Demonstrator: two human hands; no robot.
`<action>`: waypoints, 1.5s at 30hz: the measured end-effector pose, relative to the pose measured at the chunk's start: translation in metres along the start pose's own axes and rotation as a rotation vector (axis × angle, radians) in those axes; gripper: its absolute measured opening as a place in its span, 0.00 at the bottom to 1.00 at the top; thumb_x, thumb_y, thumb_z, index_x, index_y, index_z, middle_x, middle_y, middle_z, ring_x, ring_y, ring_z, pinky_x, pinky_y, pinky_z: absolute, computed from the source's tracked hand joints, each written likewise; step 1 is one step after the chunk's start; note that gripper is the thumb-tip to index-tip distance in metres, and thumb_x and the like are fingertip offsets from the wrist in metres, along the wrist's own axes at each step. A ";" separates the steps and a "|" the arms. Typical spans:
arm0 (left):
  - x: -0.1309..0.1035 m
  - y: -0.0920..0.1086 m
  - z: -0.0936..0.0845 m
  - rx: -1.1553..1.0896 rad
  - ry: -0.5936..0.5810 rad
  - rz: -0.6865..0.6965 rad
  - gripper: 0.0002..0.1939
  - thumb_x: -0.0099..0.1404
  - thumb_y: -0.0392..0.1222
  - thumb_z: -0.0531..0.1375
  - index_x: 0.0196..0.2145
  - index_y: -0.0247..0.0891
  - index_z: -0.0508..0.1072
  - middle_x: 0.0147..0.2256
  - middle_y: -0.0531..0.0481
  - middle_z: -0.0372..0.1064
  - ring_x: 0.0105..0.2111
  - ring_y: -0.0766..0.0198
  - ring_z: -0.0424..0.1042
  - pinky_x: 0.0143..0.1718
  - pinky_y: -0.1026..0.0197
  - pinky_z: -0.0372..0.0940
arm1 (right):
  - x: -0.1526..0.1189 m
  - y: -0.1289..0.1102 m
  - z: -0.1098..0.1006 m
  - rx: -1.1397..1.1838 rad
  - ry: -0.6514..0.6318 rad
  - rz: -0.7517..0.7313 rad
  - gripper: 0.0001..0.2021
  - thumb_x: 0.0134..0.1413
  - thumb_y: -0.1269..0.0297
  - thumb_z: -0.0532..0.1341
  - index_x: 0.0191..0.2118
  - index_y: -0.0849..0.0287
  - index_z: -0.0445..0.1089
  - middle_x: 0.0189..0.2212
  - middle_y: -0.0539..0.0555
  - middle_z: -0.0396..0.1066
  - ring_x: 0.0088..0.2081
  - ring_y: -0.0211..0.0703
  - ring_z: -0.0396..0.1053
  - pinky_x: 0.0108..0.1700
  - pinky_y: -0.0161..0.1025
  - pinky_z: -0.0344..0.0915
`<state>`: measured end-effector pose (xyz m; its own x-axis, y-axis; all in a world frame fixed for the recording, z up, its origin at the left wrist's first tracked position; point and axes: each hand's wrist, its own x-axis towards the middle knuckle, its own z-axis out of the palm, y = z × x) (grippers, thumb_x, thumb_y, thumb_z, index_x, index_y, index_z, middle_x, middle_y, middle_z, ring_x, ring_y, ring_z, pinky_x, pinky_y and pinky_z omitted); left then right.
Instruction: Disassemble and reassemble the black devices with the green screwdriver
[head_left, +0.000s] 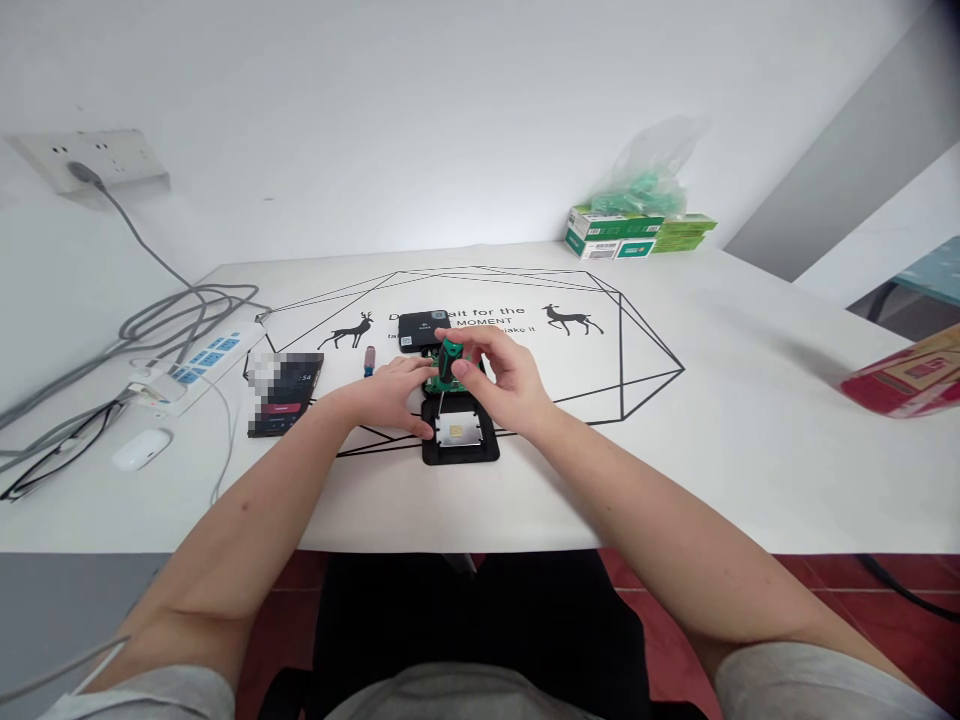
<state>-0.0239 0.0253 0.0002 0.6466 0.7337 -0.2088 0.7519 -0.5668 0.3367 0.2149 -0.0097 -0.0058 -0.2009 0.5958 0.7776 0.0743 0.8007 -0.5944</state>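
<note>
My right hand (506,375) is closed around the upright green and black handle of a screwdriver (450,362). Its thin metal shaft points down toward the join between a green circuit board (433,384) and a black plastic housing (460,455). A silver metal plate (469,430) with a small gold-coloured square lies inside the housing. From the left, my left hand (394,392) reaches over with thumb and fingers apart, its thumb at the housing's left edge and its fingertips on the board. Fingers partly hide the board, and the exact spot under the shaft's tip is unclear.
Behind the board lies a flat black cover (420,332). A small screwdriver (369,361), a phone (285,395), a white earbud case (142,449) and a power strip (210,360) with cables are on the left. Green boxes (619,235) stand at the back, a red package (907,380) far right.
</note>
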 end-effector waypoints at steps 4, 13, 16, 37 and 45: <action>0.000 0.002 -0.001 0.007 -0.009 -0.021 0.53 0.57 0.66 0.73 0.75 0.51 0.61 0.78 0.43 0.51 0.76 0.31 0.49 0.73 0.35 0.55 | 0.002 0.000 -0.003 -0.066 -0.032 -0.082 0.13 0.71 0.60 0.62 0.58 0.46 0.76 0.49 0.54 0.82 0.47 0.48 0.76 0.52 0.54 0.76; 0.000 -0.002 0.001 -0.006 0.013 0.017 0.55 0.58 0.66 0.72 0.77 0.52 0.58 0.78 0.43 0.51 0.76 0.33 0.50 0.73 0.36 0.56 | 0.007 0.001 -0.006 -0.071 -0.061 -0.082 0.13 0.76 0.61 0.56 0.57 0.46 0.76 0.44 0.54 0.79 0.46 0.47 0.75 0.50 0.53 0.76; 0.000 -0.002 0.001 -0.004 0.023 0.028 0.56 0.58 0.65 0.73 0.77 0.51 0.57 0.77 0.42 0.52 0.76 0.33 0.51 0.73 0.37 0.56 | 0.006 0.003 -0.005 -0.059 -0.055 -0.053 0.12 0.76 0.58 0.57 0.56 0.47 0.75 0.48 0.56 0.79 0.51 0.49 0.76 0.51 0.54 0.78; 0.001 0.002 -0.001 0.004 -0.010 -0.013 0.57 0.57 0.66 0.73 0.77 0.51 0.57 0.77 0.44 0.52 0.76 0.32 0.51 0.74 0.36 0.55 | -0.001 -0.001 0.005 0.021 -0.023 0.059 0.13 0.70 0.64 0.60 0.57 0.47 0.72 0.58 0.58 0.79 0.51 0.50 0.77 0.46 0.51 0.75; 0.000 -0.001 0.001 -0.004 -0.003 -0.003 0.56 0.57 0.65 0.72 0.76 0.50 0.57 0.77 0.43 0.52 0.76 0.33 0.50 0.74 0.38 0.55 | 0.002 0.003 0.005 -0.055 0.004 0.074 0.13 0.64 0.60 0.69 0.53 0.48 0.73 0.46 0.53 0.77 0.41 0.45 0.71 0.45 0.48 0.75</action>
<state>-0.0242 0.0256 -0.0009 0.6447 0.7342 -0.2129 0.7534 -0.5631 0.3395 0.2101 -0.0065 -0.0073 -0.1891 0.6534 0.7330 0.1423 0.7568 -0.6379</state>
